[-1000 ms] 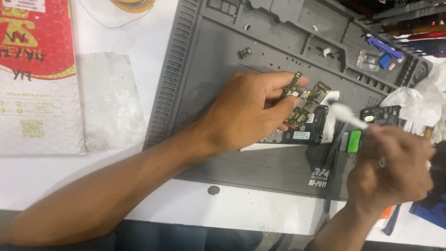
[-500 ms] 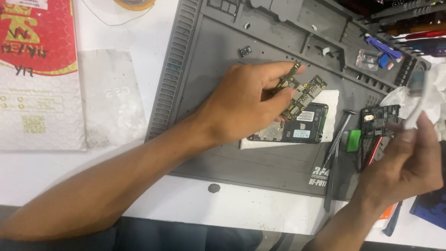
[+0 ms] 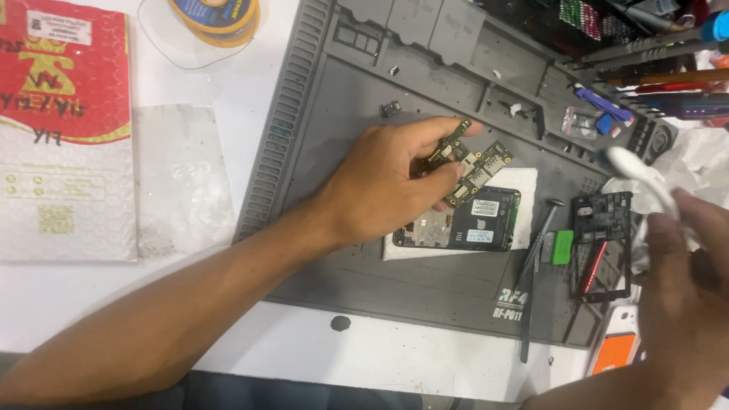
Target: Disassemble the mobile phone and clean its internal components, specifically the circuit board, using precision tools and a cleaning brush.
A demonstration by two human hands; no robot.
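Note:
My left hand (image 3: 391,178) is raised a little over the grey repair mat (image 3: 357,281) and pinches a small green circuit board (image 3: 472,162) by its edge. Just under that board lies a larger dark board (image 3: 478,220) on a white pad (image 3: 524,182). My right hand (image 3: 683,304) is at the right edge, fingers curled around a white object (image 3: 638,171) that sticks up from it. Beside that hand lies a black phone frame (image 3: 600,247) with a red strip.
Tweezers (image 3: 535,266) and a green part (image 3: 563,247) lie on the mat. A red-and-white padded envelope (image 3: 61,129) and a clear bag (image 3: 178,178) lie at the left. A tape roll (image 3: 216,14) sits at top. Tools (image 3: 653,83) and crumpled tissue (image 3: 702,163) crowd the right.
My right hand has drawn away to the right and down with the white object. My left hand has lifted the small board slightly off the larger board.

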